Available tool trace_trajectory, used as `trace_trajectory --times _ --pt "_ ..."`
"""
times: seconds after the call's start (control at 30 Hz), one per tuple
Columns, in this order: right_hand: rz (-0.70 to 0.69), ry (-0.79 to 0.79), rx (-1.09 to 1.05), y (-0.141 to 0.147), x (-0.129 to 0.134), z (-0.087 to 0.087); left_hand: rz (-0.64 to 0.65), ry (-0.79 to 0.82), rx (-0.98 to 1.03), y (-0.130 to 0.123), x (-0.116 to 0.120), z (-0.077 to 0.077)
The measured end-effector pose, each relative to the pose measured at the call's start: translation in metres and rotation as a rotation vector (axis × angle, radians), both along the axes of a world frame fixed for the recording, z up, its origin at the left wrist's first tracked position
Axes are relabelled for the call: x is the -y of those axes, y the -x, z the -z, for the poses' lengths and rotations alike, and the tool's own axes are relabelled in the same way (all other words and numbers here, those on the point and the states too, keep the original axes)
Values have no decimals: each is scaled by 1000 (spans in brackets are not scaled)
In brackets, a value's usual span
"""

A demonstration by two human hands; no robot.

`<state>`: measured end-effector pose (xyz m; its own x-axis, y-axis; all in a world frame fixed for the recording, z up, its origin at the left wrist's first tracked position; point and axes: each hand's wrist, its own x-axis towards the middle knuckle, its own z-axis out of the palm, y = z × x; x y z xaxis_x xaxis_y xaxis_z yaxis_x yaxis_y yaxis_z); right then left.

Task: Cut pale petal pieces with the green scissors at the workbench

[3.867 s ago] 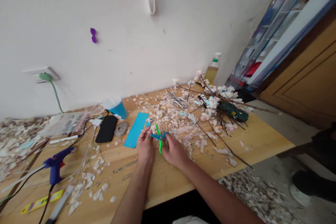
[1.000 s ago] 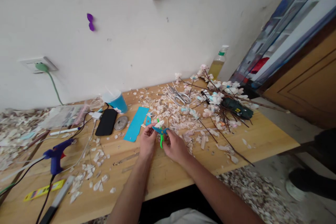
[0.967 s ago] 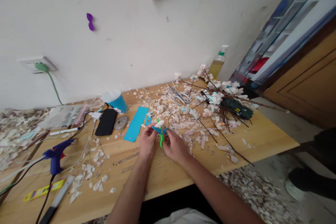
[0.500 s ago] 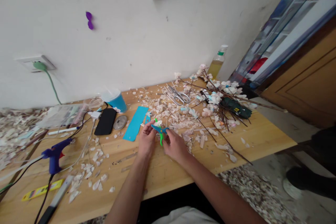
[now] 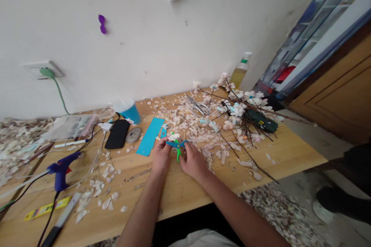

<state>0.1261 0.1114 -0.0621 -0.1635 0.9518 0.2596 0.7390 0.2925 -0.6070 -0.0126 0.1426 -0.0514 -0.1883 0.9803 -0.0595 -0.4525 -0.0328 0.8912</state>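
Observation:
My right hand (image 5: 193,158) grips small blue-and-green scissors (image 5: 177,150) above the front middle of the table, with the blades apart. My left hand (image 5: 161,155) pinches a small white petal-like piece (image 5: 173,137) beside the blades. Whether the blades touch the piece is too small to tell. Just beyond my left hand lies a flat blue strip (image 5: 150,137). Pale curled shavings (image 5: 185,117) are scattered behind both hands.
Metal scissors (image 5: 198,107) lie among the shavings. Branches with white flowers (image 5: 237,108) spread at the right, near a bottle (image 5: 240,72). Leftward are a blue cup (image 5: 130,112), a phone (image 5: 116,134), a glue gun (image 5: 62,168) and a knife (image 5: 65,212).
The scissors have turned slightly and their blades look wider apart. My hands stay nearly in place, and the view has shifted a little.

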Motion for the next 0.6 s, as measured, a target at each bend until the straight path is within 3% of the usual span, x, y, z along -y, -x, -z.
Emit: trace_trajectory --times 0.13,0.33,0.6 --pt "9 15 -16 0 -1 1 28 9 -112 5 -2 5" --pt "21 33 -27 -2 -3 1 68 11 -101 4 -4 8" --pt "8 41 12 -1 -2 -1 -25 -20 39 1 -1 -8"
